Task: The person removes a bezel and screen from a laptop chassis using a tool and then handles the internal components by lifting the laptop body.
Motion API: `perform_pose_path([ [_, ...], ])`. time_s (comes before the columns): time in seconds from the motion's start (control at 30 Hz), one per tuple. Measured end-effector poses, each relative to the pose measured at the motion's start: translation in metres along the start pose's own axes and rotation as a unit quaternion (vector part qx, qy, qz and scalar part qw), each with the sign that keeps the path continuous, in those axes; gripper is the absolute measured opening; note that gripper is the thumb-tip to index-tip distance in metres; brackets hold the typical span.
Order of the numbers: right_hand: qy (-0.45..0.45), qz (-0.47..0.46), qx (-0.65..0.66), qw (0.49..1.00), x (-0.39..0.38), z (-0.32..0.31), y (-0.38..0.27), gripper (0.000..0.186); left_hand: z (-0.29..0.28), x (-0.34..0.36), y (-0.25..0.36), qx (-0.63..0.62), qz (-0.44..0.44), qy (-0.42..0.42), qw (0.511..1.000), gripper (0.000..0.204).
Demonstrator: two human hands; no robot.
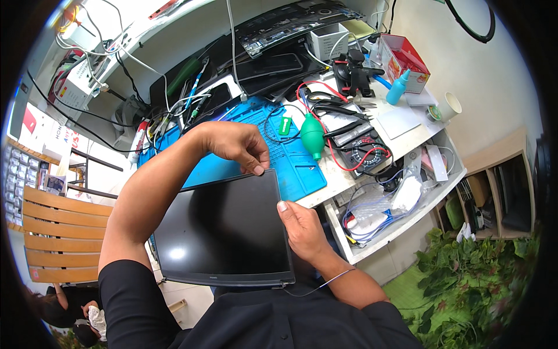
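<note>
Evidently both hands are engaged with one item, a dark display panel (224,227) with a black bezel, positioned in front of the person's torso at the near side of the workbench. The left hand (238,145) is bent over the panel's far edge, close to its far right corner. Its thumb and index finger are closed to a narrow pinch on that edge, and the remaining fingers are curled in toward the palm. The right hand (305,231) holds the panel's right edge at about the middle of its length. Its thumb lies along the front of the bezel; the fingers pass behind and are hidden, so their exact placement cannot be told. The screen is dark and carries a bright reflection at lower left. A small hinge piece (285,285) shows at the near right corner.

Beyond the panel lies a blue work mat (308,181), which the panel's far edge overlaps in view; contact between the two cannot be confirmed. A green air blower (312,136) rests at the mat's right side, near the pliers (334,107). Further right stands a light-blue bottle (398,88) beside a red and white box (405,61). Below, an open drawer (381,247) contains cables and clear plastic packaging.
</note>
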State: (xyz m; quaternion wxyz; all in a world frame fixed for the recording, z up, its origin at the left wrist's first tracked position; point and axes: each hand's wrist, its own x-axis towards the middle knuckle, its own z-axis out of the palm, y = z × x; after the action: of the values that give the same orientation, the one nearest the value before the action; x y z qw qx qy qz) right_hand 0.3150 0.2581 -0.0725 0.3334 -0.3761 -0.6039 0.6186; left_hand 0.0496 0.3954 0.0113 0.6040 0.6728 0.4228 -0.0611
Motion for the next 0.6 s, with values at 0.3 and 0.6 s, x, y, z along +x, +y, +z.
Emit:
perform_pose_path([
  [0.3,0.011,-0.003,-0.001,1.0,-0.001,0.004,0.003,0.047,0.001,-0.015,-0.014,-0.014,-0.013,0.002,1.0,0.029],
  [0.6,0.025,-0.026,-0.018,0.999,-0.003,0.006,0.004,0.045,0.0,-0.027,-0.017,0.02,-0.03,0.012,0.999,0.028],
])
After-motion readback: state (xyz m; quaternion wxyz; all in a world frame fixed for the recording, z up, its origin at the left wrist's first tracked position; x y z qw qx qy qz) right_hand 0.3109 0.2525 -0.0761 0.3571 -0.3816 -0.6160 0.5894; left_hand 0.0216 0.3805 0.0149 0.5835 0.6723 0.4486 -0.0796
